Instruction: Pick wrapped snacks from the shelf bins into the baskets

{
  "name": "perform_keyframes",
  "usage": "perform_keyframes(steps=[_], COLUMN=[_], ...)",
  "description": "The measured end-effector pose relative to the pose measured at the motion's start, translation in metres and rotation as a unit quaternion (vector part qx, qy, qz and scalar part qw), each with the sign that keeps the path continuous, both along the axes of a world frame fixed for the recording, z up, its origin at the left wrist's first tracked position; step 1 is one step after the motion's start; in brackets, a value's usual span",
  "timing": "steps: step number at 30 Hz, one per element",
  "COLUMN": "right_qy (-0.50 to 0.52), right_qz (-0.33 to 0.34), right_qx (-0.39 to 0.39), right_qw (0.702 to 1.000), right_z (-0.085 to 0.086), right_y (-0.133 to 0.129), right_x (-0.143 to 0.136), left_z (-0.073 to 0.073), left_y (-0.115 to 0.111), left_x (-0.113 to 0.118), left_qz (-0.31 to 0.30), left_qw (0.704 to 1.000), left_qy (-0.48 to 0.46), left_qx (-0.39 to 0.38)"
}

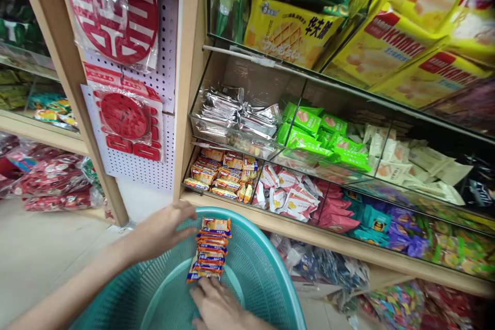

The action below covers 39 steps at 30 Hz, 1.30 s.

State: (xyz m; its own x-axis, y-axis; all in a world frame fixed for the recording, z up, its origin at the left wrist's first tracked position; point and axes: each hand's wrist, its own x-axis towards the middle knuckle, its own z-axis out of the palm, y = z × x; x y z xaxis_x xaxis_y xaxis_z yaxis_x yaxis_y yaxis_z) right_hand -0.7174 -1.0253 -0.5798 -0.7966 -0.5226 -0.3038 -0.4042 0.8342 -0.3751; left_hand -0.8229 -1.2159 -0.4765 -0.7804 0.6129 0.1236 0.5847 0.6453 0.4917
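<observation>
A neat row of small orange-and-blue wrapped snack packets (212, 250) is in the large teal plastic basket (270, 268), near its far side. My left hand (168, 229) reaches over the basket's left rim, fingers stretched out and apart, close to the far end of the row; a small gap separates them. My right hand (220, 303) is inside the basket at the near end of the row, its fingertips against the last packet and its thumb apart. Similar wrapped packets (224, 172) fill the lower left shelf compartment just beyond the rim.
The wooden shelf edge (309, 237) runs close behind the basket. Above it are bins of silver packets (240, 113), green packets (320, 131) and pink-white packets (288, 191). Red decorations (126, 118) hang on a pegboard at left. Bagged goods (320, 263) lie under the shelf.
</observation>
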Motion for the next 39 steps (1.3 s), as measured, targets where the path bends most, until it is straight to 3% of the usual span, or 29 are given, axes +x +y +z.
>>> perform_keyframes(steps=[3,8,14,25,28,35,39], right_qy=[-0.013,-0.007,-0.006,0.017,0.004,-0.005,0.012], right_qz=[-0.013,-0.008,-0.03,0.011,0.034,0.034,0.044], right_qx=[-0.018,0.002,0.019,0.032,0.044,0.036,0.03], right_qw=[1.0,1.0,0.999,0.999,0.998,0.999,0.999], right_z=[-0.005,-0.009,-0.006,-0.019,-0.02,-0.029,-0.035], right_y=[0.0,-0.001,-0.006,-0.002,-0.002,-0.001,0.0], right_x=[-0.001,-0.002,-0.001,-0.003,-0.003,-0.002,-0.001], left_z=[-0.001,-0.014,-0.031,-0.037,-0.024,0.037,0.048], left_y=[0.034,0.06,0.065,0.059,0.058,0.064,0.074], left_x=[0.004,-0.001,-0.005,-0.004,-0.006,-0.039,-0.06], left_qz=[-0.113,-0.121,-0.129,-0.13,-0.142,-0.104,-0.104], left_qw=[0.991,0.975,0.96,0.962,0.962,0.948,0.94], left_qy=[0.058,0.135,0.191,0.21,0.216,0.291,0.303], left_qx=[-0.031,-0.131,-0.159,-0.114,-0.087,-0.073,-0.12])
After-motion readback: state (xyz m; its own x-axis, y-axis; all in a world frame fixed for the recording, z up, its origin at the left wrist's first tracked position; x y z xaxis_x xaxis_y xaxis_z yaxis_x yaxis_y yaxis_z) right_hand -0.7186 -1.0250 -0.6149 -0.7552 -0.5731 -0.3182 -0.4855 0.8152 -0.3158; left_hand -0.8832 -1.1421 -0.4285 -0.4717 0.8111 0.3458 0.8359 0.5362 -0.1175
